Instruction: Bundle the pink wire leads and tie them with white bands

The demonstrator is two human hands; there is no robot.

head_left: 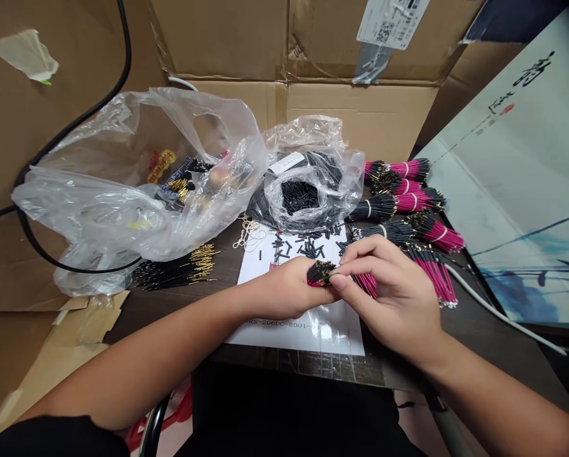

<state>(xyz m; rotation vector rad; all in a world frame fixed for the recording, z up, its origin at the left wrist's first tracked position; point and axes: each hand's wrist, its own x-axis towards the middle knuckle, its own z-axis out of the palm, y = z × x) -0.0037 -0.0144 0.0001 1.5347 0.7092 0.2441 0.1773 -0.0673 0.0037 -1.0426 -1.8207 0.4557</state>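
My left hand (291, 289) is wrapped around a bundle of pink and black wires (320, 273), its black ends with small gold tips pointing up out of the fist. The pink part (365, 284) shows past the hand on the right. My right hand (393, 295) pinches with thumb and forefinger right at the gold tips; whatever small thing is between those fingertips is too small to make out. Just behind the hands, loose short black tubes (307, 246) lie on a white printed sheet (303, 339).
An opened plastic bag of short black tubes (299, 193) stands behind the sheet. A large clear bag (136, 209) holds gold-tipped parts on the left, near loose black wires (179, 270). Several banded pink and black wire bundles (410, 200) lie on the right. Cardboard walls (355, 114) enclose the back.
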